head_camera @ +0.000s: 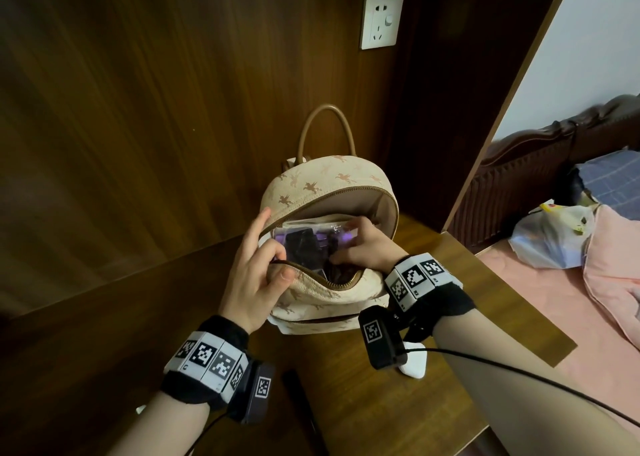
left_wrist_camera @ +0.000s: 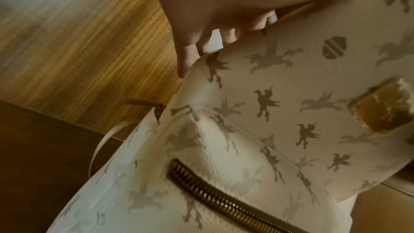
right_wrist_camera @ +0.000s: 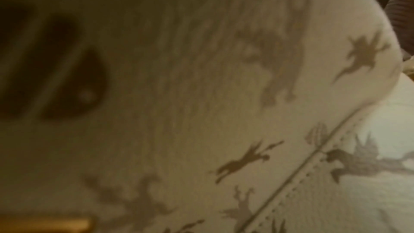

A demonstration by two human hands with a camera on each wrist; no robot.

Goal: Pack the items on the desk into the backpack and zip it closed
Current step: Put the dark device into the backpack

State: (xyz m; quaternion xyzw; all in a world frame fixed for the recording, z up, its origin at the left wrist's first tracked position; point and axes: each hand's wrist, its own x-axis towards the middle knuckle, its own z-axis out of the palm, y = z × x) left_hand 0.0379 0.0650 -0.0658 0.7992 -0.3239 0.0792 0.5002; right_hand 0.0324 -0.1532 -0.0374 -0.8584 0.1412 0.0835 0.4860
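The cream backpack [head_camera: 325, 185] with its brown winged-horse print stands upright near the back edge of the wooden counter [head_camera: 363, 403], its main zipper open and the mouth gaping toward the person. The left grip [head_camera: 254, 272] grasps the front lip of the opening, thumb on the zipper edge and fingers curled inside, with the forefinger raised along the left side of the mouth. The right grip [head_camera: 363, 247] reaches in from the right and clutches a clear plastic packet [head_camera: 308, 239] of dark and purple contents, which sits partly inside the bag, its top showing in the opening. In the left wrist view the front pocket's brass zipper [left_wrist_camera: 224, 201] is closed. The right wrist view is filled by blurred bag fabric. A white object [head_camera: 414, 362] lies on the counter just in front of the bag, under the right wrist. A wall socket [head_camera: 381, 21] sits on the wood panel behind, and a bed with pink bedding [head_camera: 554, 317] lies to the right
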